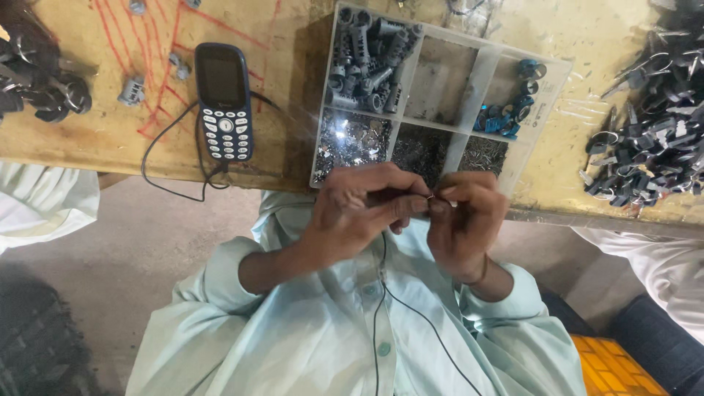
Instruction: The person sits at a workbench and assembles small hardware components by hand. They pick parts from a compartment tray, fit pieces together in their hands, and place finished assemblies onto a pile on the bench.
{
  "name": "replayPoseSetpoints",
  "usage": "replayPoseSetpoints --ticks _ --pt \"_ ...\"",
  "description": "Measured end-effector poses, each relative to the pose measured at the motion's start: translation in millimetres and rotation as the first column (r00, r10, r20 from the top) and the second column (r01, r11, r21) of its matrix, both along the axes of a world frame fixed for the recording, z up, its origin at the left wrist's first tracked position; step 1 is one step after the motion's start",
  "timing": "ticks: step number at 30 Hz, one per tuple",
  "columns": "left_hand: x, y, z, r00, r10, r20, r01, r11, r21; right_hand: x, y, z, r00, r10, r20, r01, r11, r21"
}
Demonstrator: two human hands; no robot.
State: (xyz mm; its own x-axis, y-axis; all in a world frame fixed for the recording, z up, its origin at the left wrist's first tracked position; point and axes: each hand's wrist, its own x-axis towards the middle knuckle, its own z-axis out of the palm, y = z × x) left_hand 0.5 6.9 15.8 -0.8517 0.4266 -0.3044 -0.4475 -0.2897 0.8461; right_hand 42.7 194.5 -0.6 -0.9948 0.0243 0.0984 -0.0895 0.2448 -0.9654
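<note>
Head view, left to right: a heap of dark metal parts (pixel 40 84) sits at the desk's (pixel 110 143) far edge, then a few loose grey fittings (pixel 133 90) on red scribbled lines, and a dark blue keypad phone (pixel 224 100) with a thin black cable (pixel 170 192) looping off the edge. At centre, a clear compartment tray (pixel 480 73) holds grey plastic pieces, tiny shiny metal bits, an empty section and some blue rings (pixel 513 110). Just below it, the person's left hand (pixel 359 213) and right hand (pixel 466 220) are pressed together, fingertips pinched on a small metal part (pixel 429 196), too small to identify. On the right lies a large pile of dark ringed pieces (pixel 649 150), seemingly assembled, which suggests much of the work is done; well-filled tray compartments suggest more remains.
</note>
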Motion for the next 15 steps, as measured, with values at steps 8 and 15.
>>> replayPoseSetpoints --ticks 8,15 --pt "-8 -11 -15 0.981 -0.196 -0.010 0.192 0.970 -0.149 -36 40 47 0.758 0.314 0.572 -0.348 0.936 -0.053" --pt "-9 -9 -14 0.975 -0.129 -0.180 0.088 0.972 -0.219 -40 53 46 0.919 0.158 0.360 -0.392 0.440 0.808"
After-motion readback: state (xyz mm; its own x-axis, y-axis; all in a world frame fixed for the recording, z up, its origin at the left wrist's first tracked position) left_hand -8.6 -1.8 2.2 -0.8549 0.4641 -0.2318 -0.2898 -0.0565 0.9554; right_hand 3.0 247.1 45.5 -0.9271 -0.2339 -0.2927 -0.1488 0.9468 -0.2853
